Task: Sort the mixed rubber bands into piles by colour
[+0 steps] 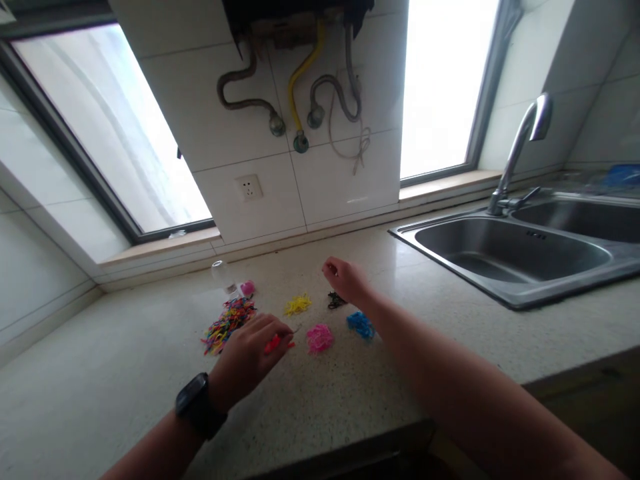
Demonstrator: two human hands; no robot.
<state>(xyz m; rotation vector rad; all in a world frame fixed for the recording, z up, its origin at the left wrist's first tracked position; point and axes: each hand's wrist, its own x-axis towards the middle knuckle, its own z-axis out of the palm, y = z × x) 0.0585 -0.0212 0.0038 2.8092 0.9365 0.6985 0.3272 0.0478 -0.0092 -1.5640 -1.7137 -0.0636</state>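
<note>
Left hand (247,357) hovers palm-down, fingers pinched; right hand (345,279) reaches forward, loosely curled.

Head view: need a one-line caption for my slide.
Left hand over red bands, right hand above black bands, colour piles on the counter.

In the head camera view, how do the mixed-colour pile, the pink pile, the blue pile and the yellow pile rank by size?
1. mixed-colour pile, clearly largest.
2. pink pile, blue pile and yellow pile look much alike; too close to rank.
</note>
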